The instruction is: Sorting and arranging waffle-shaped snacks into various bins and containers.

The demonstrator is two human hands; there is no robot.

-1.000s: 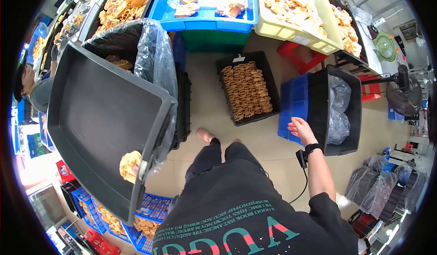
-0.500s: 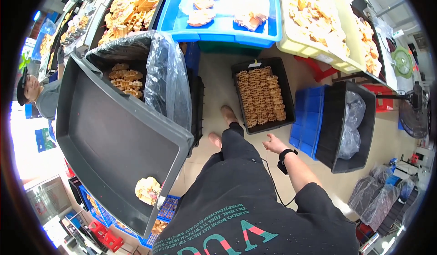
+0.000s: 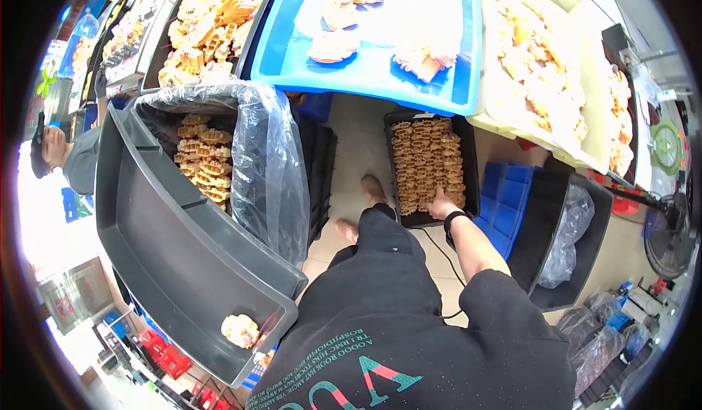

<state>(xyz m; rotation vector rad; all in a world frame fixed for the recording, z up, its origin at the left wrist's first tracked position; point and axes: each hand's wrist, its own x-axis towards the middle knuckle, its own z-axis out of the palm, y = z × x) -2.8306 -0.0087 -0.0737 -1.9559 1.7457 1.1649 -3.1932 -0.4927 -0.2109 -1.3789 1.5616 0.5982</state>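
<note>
My right hand [image 3: 441, 205], with a black band on the wrist, reaches down to the near edge of a black crate [image 3: 472, 143]. Its fingers are apart and touch or nearly touch the closest waffles [image 3: 428, 161], which stand packed in tight rows. I see nothing held in it. My left hand is out of view. On my left, a large empty-bottomed black tray [image 3: 183, 264] sits tilted, with one pale waffle piece [image 3: 240, 331] in its near corner. Beyond it, a bin lined with clear plastic [image 3: 267, 161] holds more stacked waffles [image 3: 205, 161].
A blue tray [image 3: 365, 92] and a cream tray [image 3: 537, 128] of waffle pieces stand ahead. Blue crates [image 3: 504, 205] and a black crate with plastic bags [image 3: 567, 242] are on the right, near a fan [image 3: 669, 238]. A co-worker [image 3: 77, 161] stands at far left.
My right hand has moved forward from beside the black crate to the waffles at its near edge. The view has shifted, so the trays ahead appear lower and larger.
</note>
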